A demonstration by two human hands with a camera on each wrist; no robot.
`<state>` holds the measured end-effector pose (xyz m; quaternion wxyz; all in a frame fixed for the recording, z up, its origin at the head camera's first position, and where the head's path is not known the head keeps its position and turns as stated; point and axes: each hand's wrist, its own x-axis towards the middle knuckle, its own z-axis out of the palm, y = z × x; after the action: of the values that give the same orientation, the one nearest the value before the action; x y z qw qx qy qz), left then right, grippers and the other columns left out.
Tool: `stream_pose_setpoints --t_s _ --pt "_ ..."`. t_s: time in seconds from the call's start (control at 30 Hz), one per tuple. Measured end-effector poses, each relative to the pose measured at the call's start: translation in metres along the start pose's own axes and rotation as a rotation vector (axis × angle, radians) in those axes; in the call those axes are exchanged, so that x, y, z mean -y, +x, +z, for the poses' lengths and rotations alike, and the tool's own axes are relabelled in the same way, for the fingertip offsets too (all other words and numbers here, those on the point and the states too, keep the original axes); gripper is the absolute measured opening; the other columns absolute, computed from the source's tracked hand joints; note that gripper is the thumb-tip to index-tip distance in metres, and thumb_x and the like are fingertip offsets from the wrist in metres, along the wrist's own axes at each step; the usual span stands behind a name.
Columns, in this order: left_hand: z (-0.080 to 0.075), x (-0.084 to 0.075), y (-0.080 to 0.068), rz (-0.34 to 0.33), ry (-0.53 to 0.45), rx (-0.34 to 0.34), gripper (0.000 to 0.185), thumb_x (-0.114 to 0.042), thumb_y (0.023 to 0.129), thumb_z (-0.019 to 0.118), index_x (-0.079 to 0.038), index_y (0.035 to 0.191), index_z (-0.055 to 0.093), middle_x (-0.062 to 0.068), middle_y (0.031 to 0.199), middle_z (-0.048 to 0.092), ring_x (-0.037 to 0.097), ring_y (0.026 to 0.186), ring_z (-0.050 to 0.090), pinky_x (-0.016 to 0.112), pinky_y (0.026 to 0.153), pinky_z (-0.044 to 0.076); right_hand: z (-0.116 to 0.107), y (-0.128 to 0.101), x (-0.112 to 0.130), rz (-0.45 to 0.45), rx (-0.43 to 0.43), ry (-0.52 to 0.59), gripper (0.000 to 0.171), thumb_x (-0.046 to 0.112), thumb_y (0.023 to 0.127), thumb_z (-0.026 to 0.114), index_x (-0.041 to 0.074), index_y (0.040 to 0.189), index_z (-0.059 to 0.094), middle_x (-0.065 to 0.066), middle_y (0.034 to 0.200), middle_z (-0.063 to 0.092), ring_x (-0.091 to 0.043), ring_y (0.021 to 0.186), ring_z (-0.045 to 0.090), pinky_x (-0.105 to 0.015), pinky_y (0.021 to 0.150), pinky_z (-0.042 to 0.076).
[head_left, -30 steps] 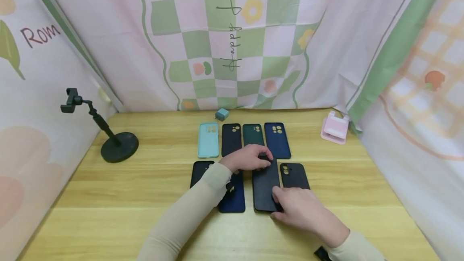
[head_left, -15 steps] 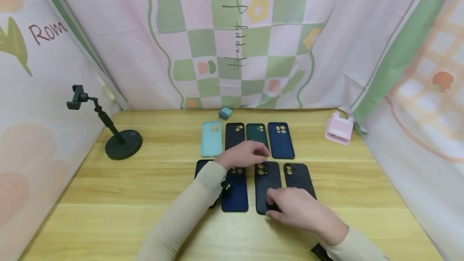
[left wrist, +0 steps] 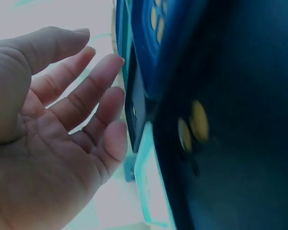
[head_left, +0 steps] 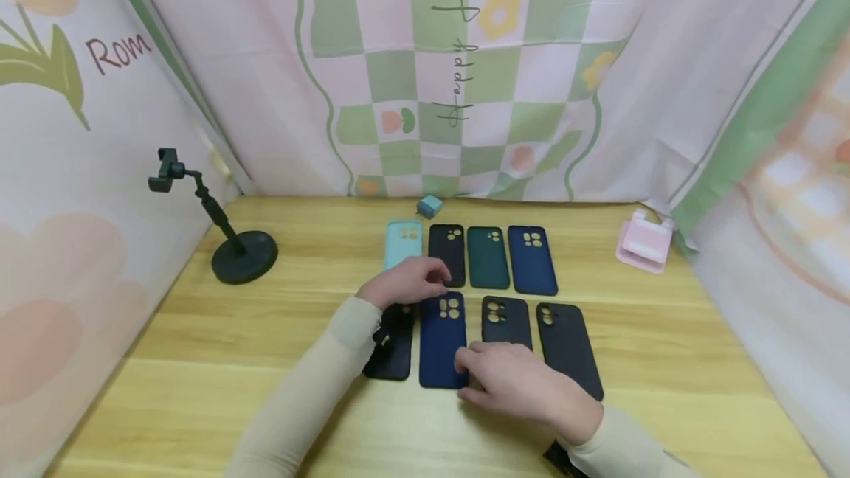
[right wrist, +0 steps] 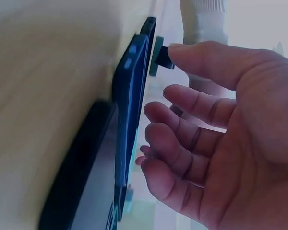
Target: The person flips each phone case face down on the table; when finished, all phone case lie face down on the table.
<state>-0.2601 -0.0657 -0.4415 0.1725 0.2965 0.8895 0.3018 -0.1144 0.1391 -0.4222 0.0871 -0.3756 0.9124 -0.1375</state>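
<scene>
Both my left hand (head_left: 403,285) and right hand (head_left: 511,382) hover relaxed, holding nothing, over the navy phone case (head_left: 443,338): probably light, bendy, best pinched by its long edges.

Blue phone case (head_left: 442,340), flat, front row

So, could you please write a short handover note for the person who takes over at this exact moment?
Left hand: open, holding nothing, above the top of the front row, at the blue phone case.
Right hand: open, fingers at the bottom edges of the blue case and the dark case beside it.
Done: eight cases lie in two rows of four on the wooden table, backs up.
Left: front row not yet even; the far-left black case lies partly under the left sleeve.
</scene>
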Motion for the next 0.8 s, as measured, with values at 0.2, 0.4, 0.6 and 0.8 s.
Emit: stream_pose_setpoints --t_s 0.2,0.4,0.6,0.8 --pt "0.002 0.002 -0.006 -0.066 -0.007 0.047 0.022 -0.021 0.096 0.065 -0.013 0.117 0.066 -0.002 0.104 0.064 0.012 0.081 0.061 0.028 0.065 0.052 0.010 0.008 0.009 -0.046 -0.001 -0.059 0.026 0.030 0.084 0.077 0.022 0.081 0.052 0.013 0.073 0.040 -0.005 0.054 0.038 -0.025 0.047 0.035" --pt "0.005 0.000 -0.008 -0.076 0.061 0.047 0.021 -0.021 0.095 0.066 -0.015 0.115 0.066 -0.003 0.106 0.065 0.009 0.087 0.059 0.027 0.074 0.050 0.019 0.016 0.018 -0.073 0.011 -0.155 0.022 0.021 0.088 0.072 0.020 0.078 0.052 0.008 0.070 0.041 -0.007 0.051 0.040 -0.026 0.044 0.034" --pt "0.007 0.000 -0.008 -0.085 0.106 0.056 0.022 -0.023 0.096 0.066 -0.016 0.117 0.066 -0.004 0.106 0.065 0.009 0.091 0.058 0.028 0.081 0.048 0.024 0.022 0.024 -0.063 0.065 -0.193 0.017 0.015 0.091 0.066 0.019 0.080 0.054 0.007 0.067 0.044 -0.008 0.055 0.046 -0.028 0.044 0.036" --pt "0.008 0.005 -0.007 -0.072 0.078 0.078 0.023 -0.025 0.097 0.064 -0.017 0.119 0.066 -0.005 0.106 0.065 0.009 0.092 0.058 0.029 0.083 0.048 0.023 0.026 0.025 -0.058 0.120 -0.132 0.020 0.010 0.091 0.065 0.020 0.080 0.052 0.010 0.067 0.043 -0.006 0.058 0.044 -0.027 0.049 0.038"
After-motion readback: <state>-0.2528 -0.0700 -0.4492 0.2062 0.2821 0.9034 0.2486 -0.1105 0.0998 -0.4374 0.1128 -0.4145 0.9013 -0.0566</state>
